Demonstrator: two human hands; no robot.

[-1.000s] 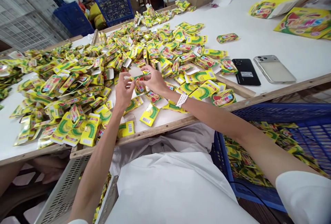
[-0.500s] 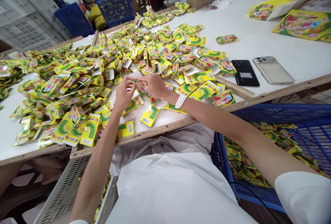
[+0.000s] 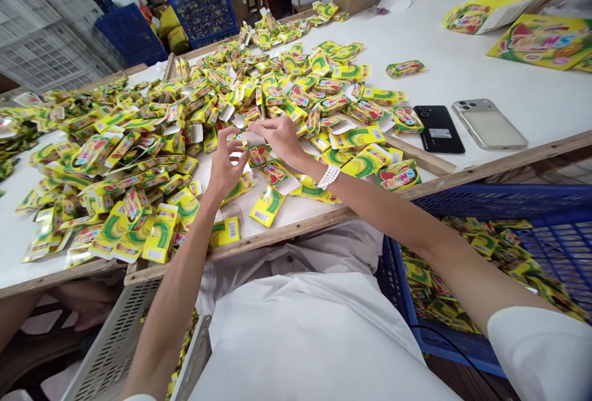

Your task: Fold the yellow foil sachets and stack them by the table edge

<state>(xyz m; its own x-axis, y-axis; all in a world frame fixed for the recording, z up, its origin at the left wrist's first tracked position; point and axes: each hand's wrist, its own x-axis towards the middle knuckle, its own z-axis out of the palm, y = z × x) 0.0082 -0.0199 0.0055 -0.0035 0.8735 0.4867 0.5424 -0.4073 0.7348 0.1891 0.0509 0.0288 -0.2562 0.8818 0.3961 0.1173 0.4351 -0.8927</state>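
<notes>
Broadly, a white worktable (image 3: 462,37) is heaped with yellow foil sachets (image 3: 277,89). The left hand (image 3: 225,163) and right hand (image 3: 277,140) are held open and just apart (nothing gripped, as far as can be seen), with one sachet (image 3: 258,155) lying beneath them, nearer the right hand.

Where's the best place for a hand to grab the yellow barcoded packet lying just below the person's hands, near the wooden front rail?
Probably best pinched across its middle, from above and the person's side, with the right hand. The yellow packet lies flat, barcode up, with a long edge toward the wooden table rail, and nothing appears to lie on it.
</notes>
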